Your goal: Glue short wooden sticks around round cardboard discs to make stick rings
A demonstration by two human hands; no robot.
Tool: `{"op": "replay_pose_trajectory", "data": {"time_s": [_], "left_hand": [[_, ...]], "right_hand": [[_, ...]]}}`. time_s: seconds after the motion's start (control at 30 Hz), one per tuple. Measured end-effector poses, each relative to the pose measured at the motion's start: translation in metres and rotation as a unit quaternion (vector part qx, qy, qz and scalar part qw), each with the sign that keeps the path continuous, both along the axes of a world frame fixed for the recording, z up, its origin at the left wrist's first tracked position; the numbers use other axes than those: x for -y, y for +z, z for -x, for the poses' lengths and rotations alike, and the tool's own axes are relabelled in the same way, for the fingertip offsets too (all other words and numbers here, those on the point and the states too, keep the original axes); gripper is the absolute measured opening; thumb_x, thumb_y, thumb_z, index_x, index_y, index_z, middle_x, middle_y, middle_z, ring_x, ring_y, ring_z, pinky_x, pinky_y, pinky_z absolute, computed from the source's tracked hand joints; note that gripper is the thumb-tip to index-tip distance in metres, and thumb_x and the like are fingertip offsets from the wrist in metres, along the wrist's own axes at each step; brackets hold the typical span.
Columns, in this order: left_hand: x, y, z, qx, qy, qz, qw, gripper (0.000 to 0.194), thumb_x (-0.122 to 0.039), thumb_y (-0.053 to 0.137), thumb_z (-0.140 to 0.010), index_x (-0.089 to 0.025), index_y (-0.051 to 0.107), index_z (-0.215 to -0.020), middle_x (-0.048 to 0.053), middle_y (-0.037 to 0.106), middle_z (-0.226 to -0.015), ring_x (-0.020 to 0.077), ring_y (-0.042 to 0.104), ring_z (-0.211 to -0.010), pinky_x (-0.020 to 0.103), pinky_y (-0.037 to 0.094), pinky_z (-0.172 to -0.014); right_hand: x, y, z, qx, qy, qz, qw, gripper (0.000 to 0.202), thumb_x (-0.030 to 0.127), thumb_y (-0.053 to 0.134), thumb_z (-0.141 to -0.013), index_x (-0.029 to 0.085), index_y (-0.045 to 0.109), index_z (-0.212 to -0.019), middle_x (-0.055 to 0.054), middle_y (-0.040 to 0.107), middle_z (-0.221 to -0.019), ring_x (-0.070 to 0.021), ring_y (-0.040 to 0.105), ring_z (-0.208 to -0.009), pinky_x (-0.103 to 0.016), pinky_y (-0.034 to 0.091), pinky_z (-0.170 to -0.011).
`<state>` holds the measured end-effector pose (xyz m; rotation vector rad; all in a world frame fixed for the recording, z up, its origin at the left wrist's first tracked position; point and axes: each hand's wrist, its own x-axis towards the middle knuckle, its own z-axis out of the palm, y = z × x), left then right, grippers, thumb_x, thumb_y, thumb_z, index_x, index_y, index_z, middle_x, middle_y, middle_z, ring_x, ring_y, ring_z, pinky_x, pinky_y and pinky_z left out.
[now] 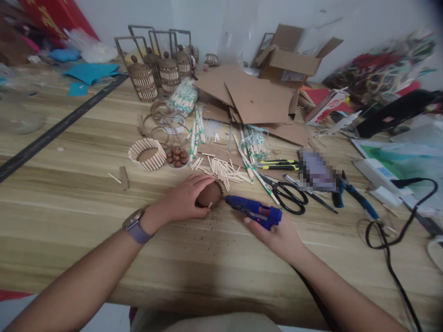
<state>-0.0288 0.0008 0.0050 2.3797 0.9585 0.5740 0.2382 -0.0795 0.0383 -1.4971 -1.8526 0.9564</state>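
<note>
My left hand is closed around the left side of a round brown cardboard disc with a ridged rim, near the middle of the table. A short wooden stick shows by the thumb at its lower edge. My right hand grips a blue hot glue gun, whose nozzle points left at the disc's right edge; whether it touches cannot be made out. Just beyond the disc lies a loose pile of cut wooden sticks. A ring of upright sticks and a dish of brown beads stand to the left.
Right of the glue gun lie black scissors, a yellow-black utility knife and blue-handled pliers. Cardboard sheets, an open box and several stick lanterns stand at the back. A black cable trails at right.
</note>
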Motion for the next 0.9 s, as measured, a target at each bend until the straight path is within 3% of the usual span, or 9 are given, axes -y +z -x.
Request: {"op": "replay_pose_trajectory", "data": {"time_s": [0.1,0.2,0.33,0.43,0.6,0.77,0.9], "left_hand": [[0.000,0.000,0.000,-0.002,0.001,-0.004,1.000,0.077,-0.029,0.075,-0.074,-0.017,0.046,-0.145,0.017,0.051,-0.150,0.0349,0.045,-0.142,0.057,0.036,-0.120],[0.000,0.000,0.000,-0.003,0.003,0.000,1.000,0.078,-0.026,0.075,-0.073,-0.016,0.046,-0.145,0.018,0.051,-0.150,0.0355,0.045,-0.142,0.057,0.036,-0.120],[0.000,0.002,0.002,-0.002,0.007,0.011,1.000,0.078,-0.027,0.075,-0.074,-0.017,0.046,-0.145,0.016,0.050,-0.152,0.0350,0.044,-0.143,0.055,0.035,-0.121],[-0.002,0.004,0.004,0.007,0.013,0.030,0.999,0.077,-0.032,0.075,-0.076,-0.019,0.045,-0.146,0.016,0.050,-0.152,0.0354,0.045,-0.142,0.056,0.036,-0.120],[-0.003,0.005,0.004,0.014,0.013,0.039,0.999,0.078,-0.034,0.075,-0.076,-0.020,0.045,-0.146,0.016,0.050,-0.152,0.0366,0.045,-0.141,0.058,0.036,-0.120],[-0.002,0.003,0.001,0.011,0.005,0.014,1.000,0.076,-0.029,0.073,-0.075,-0.020,0.045,-0.145,0.015,0.050,-0.152,0.0364,0.045,-0.141,0.058,0.035,-0.120],[-0.002,0.001,0.001,0.004,0.000,0.008,1.000,0.076,-0.031,0.074,-0.076,-0.017,0.045,-0.145,0.018,0.050,-0.151,0.0364,0.045,-0.141,0.058,0.036,-0.119]], "right_hand": [[-0.004,0.009,-0.008,-0.059,0.028,0.143,0.988,0.032,0.051,0.070,-0.080,0.021,0.059,-0.087,-0.003,0.066,-0.076,-0.0181,0.058,-0.066,-0.030,0.046,-0.060],[-0.006,0.014,-0.013,-0.113,0.085,0.254,0.957,0.039,0.051,0.076,-0.075,0.020,0.057,-0.089,-0.002,0.067,-0.077,-0.0149,0.057,-0.065,-0.026,0.043,-0.055],[-0.007,0.015,-0.011,-0.087,0.129,0.298,0.942,0.037,0.048,0.078,-0.075,0.019,0.058,-0.086,-0.003,0.067,-0.077,-0.0138,0.056,-0.063,-0.024,0.042,-0.052],[-0.008,0.016,-0.009,-0.045,0.129,0.271,0.953,0.033,0.043,0.078,-0.075,0.019,0.059,-0.088,-0.002,0.066,-0.077,-0.0148,0.056,-0.065,-0.025,0.043,-0.055],[-0.014,0.022,-0.008,0.053,0.116,0.155,0.980,0.036,0.034,0.077,-0.077,0.020,0.062,-0.106,-0.001,0.064,-0.086,-0.0150,0.056,-0.069,-0.025,0.044,-0.060],[-0.024,0.023,-0.015,0.133,0.172,0.036,0.975,0.032,0.032,0.079,-0.078,0.019,0.067,-0.105,-0.008,0.066,-0.104,-0.0221,0.063,-0.093,-0.032,0.052,-0.080],[-0.048,0.021,-0.016,0.209,0.127,-0.051,0.968,0.023,0.032,0.071,-0.088,0.020,0.069,-0.108,-0.008,0.067,-0.102,-0.0220,0.064,-0.088,-0.032,0.051,-0.077]]}}
